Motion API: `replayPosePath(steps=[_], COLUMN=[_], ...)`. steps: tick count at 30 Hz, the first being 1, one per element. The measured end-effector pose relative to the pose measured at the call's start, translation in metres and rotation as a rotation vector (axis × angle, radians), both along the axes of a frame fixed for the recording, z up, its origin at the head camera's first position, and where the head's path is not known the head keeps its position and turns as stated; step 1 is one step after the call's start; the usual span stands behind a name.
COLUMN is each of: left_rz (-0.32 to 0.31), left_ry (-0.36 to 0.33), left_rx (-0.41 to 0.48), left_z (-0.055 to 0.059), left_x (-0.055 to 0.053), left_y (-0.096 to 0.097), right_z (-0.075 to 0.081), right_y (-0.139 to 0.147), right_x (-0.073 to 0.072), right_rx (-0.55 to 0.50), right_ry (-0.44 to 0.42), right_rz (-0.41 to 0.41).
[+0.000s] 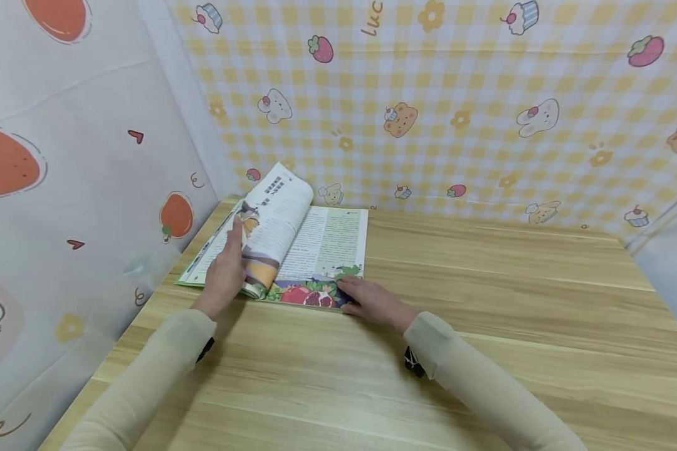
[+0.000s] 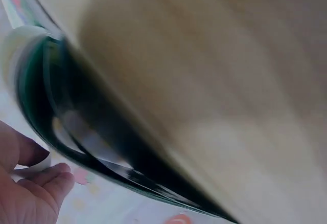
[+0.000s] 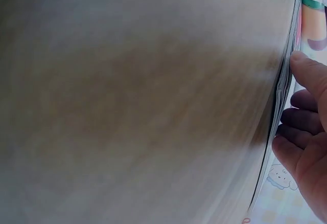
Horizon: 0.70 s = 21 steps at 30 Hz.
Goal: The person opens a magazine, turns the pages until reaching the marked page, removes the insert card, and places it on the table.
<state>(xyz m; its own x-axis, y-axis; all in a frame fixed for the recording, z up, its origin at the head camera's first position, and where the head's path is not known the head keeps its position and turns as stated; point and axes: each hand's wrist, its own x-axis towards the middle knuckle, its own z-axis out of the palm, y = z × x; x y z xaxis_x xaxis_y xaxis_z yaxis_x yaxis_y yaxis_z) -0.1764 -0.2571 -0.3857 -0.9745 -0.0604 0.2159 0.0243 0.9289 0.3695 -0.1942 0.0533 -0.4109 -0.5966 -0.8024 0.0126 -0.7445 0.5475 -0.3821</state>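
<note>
Here, the person's left hand (image 1: pixel 224 274) has thumb and fingers together, seemingly pinching the edge of the raised leaves (image 1: pixel 282 222), likely so the curl cannot spring back; exactly which sheets it grips, I cannot tell. Just past its 3 o'clock, the right hand (image 1: pixel 375 303) lies with thumb and fingers apart, fingertips resting on the lower-right corner of the magazine (image 1: pixel 338 241), beside a printed pomegranate (image 1: pixel 318 299), probably to stop it sliding. The 2 hands appear to share the work: 1 bears the curl, 1 steadies. The magazine lies open at the person's 11 o'clock, near the far-left corner of the wooden table (image 1: pixel 485 294). Beyond, at 12 o'clock, I see yellow-checked cloth (image 1: pixel 429 150); at 9 to 10 o'clock, white printed cloth (image 1: pixel 101 175).
</note>
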Motion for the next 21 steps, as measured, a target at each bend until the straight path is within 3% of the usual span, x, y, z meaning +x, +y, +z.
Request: replayPosePath(steps=[7,10,16,21], left_rz=[0.048,0.030,-0.039,-0.049], left_ry=[-0.038,-0.043,-0.101,-0.072], left_rx=[-0.046,-0.098,-0.293,-0.278], left_z=[-0.013,-0.016,-0.019,-0.019], left_x=[0.002,0.002,0.004,0.004], left_y=[-0.013,-0.015,-0.019,-0.021], right_z=[0.001,0.002,0.003,0.004], right_y=[0.000,0.000,0.001,0.000], right_x=[0.000,0.000,-0.001,-0.003], right_rx=[0.015,0.012,0.021,0.025], right_ry=[-0.007,-0.009,-0.030,-0.017], right_rz=[0.003,0.010,0.013,0.027])
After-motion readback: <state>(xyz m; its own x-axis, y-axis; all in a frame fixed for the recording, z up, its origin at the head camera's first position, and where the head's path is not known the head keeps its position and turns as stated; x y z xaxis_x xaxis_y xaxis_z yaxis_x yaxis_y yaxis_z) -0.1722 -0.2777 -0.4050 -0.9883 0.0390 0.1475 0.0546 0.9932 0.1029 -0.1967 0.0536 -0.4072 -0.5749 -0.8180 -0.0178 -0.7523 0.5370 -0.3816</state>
